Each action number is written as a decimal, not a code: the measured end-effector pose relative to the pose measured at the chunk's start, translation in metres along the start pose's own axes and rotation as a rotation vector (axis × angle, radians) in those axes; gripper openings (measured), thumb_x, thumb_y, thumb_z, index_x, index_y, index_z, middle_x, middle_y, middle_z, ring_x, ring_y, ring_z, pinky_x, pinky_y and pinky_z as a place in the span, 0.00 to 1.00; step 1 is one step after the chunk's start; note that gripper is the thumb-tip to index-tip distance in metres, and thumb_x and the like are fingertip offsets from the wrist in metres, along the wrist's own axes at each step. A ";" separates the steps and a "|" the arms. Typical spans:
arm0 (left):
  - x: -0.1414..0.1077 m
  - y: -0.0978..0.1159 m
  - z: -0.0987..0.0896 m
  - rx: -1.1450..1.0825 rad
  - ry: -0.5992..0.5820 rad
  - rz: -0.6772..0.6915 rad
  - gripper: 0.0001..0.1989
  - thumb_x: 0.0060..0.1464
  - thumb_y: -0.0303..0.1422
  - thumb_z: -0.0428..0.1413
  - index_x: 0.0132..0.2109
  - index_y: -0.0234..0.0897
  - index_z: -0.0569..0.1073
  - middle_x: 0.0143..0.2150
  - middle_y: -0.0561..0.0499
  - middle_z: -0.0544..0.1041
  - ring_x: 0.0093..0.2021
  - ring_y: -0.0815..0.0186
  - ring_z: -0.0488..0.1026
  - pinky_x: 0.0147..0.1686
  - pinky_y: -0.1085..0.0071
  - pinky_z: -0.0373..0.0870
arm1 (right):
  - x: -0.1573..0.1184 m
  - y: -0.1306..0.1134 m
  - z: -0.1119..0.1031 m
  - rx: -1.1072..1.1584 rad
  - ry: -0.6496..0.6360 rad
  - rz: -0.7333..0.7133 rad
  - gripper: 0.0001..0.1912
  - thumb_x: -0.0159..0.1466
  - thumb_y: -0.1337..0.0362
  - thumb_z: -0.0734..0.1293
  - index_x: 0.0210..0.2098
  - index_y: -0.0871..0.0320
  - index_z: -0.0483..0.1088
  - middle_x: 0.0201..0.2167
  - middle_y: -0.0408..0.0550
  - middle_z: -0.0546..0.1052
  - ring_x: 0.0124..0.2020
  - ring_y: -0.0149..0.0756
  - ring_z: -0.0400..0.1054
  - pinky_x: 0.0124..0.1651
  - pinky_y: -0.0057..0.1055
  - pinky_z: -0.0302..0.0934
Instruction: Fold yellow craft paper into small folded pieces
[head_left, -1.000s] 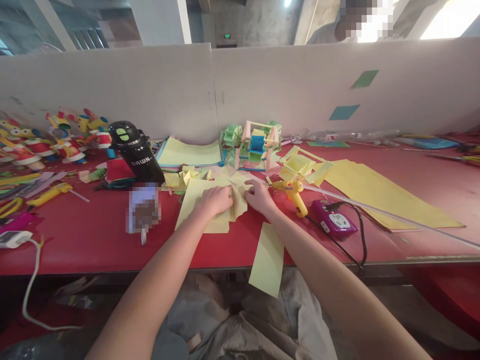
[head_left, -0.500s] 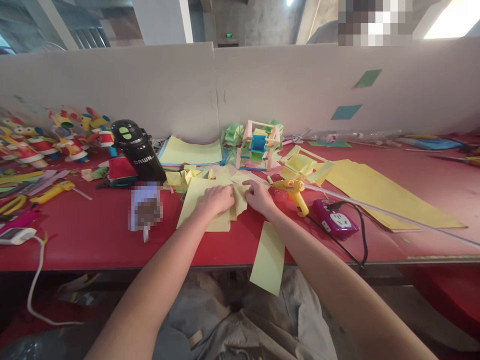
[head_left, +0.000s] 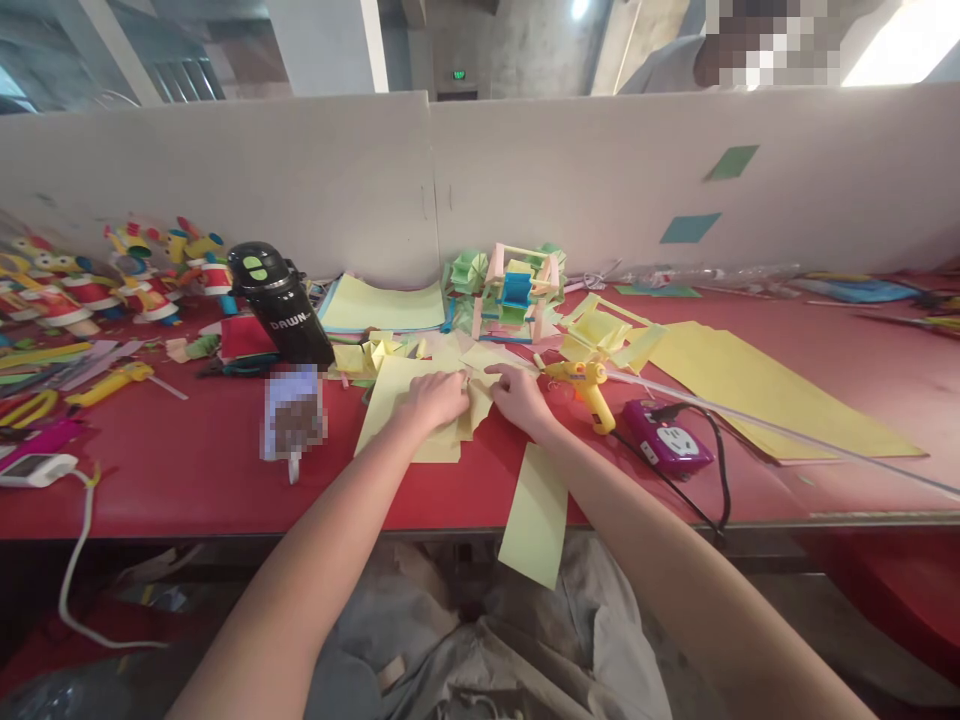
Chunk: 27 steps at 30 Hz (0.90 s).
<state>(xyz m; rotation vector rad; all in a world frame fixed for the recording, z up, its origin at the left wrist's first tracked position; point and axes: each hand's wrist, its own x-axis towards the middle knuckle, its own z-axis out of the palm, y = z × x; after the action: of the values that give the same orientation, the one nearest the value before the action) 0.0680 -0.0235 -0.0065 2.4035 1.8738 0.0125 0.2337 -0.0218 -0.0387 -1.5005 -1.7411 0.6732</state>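
Observation:
My left hand [head_left: 439, 398] rests on a stack of pale yellow paper sheets [head_left: 386, 400], its fingers curled at a folded paper piece [head_left: 480, 405]. From the other side my right hand [head_left: 519, 397] touches the same piece, fingers bent and the index finger reaching toward the left hand. Both hands press the yellow paper between them; the fingertips are partly hidden. A loose yellow strip of paper [head_left: 536, 515] lies under my right forearm and hangs over the table's edge. Just right of my right hand stands a yellow glue gun [head_left: 589, 385].
A black bottle [head_left: 281, 310] and a blurred-out phone-like item [head_left: 294, 415] are on the left. Paper models [head_left: 517, 290] stand at the back by the white partition [head_left: 300, 180]. A purple power socket [head_left: 667, 437] and yellow sheets [head_left: 765, 390] lie on the right.
The hands and the folded paper stay nearly in place. The view has shifted very slightly, and the person beyond the partition has moved a little to the right.

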 end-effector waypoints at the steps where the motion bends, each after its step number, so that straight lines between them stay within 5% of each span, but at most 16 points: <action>1: 0.000 0.000 0.001 0.006 0.008 -0.002 0.27 0.57 0.31 0.45 0.63 0.47 0.67 0.51 0.42 0.79 0.51 0.50 0.75 0.45 0.57 0.70 | 0.001 0.001 0.001 0.033 0.014 -0.002 0.18 0.59 0.64 0.63 0.48 0.59 0.73 0.24 0.42 0.71 0.26 0.32 0.63 0.32 0.28 0.57; 7: -0.008 0.000 0.006 0.038 0.073 0.007 0.26 0.61 0.34 0.43 0.66 0.48 0.63 0.49 0.43 0.80 0.48 0.50 0.77 0.44 0.57 0.70 | -0.002 -0.001 -0.002 0.250 -0.016 0.047 0.24 0.60 0.51 0.65 0.50 0.60 0.72 0.21 0.42 0.72 0.25 0.33 0.65 0.31 0.29 0.59; 12: -0.016 0.000 0.009 -0.014 0.119 0.000 0.26 0.63 0.38 0.43 0.67 0.48 0.61 0.50 0.43 0.79 0.48 0.51 0.77 0.42 0.59 0.70 | -0.008 -0.008 -0.010 0.277 -0.039 0.031 0.23 0.56 0.63 0.65 0.50 0.61 0.72 0.18 0.36 0.66 0.20 0.28 0.57 0.29 0.28 0.56; 14: -0.018 -0.001 0.009 -0.049 0.151 -0.002 0.26 0.64 0.39 0.44 0.68 0.48 0.60 0.53 0.44 0.78 0.49 0.52 0.76 0.43 0.60 0.70 | -0.007 -0.007 -0.011 0.244 -0.018 0.044 0.22 0.56 0.64 0.64 0.48 0.61 0.74 0.19 0.37 0.66 0.20 0.28 0.56 0.30 0.29 0.56; 19: -0.020 -0.004 0.008 -0.055 0.146 0.009 0.21 0.65 0.40 0.42 0.55 0.48 0.75 0.49 0.45 0.78 0.48 0.53 0.76 0.41 0.62 0.69 | -0.003 -0.002 -0.009 0.136 0.032 0.035 0.19 0.56 0.63 0.64 0.45 0.61 0.76 0.20 0.38 0.67 0.22 0.30 0.58 0.33 0.29 0.57; 27: -0.020 -0.003 0.007 -0.084 0.109 -0.002 0.22 0.66 0.41 0.40 0.57 0.48 0.74 0.52 0.45 0.77 0.48 0.54 0.76 0.41 0.62 0.69 | -0.007 -0.001 -0.006 0.050 -0.014 0.012 0.18 0.53 0.70 0.62 0.41 0.60 0.75 0.18 0.37 0.64 0.22 0.30 0.58 0.31 0.27 0.54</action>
<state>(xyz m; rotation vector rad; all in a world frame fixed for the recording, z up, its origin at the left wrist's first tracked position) 0.0604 -0.0423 -0.0125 2.3898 1.8793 0.2223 0.2377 -0.0289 -0.0357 -1.4765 -1.7147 0.7293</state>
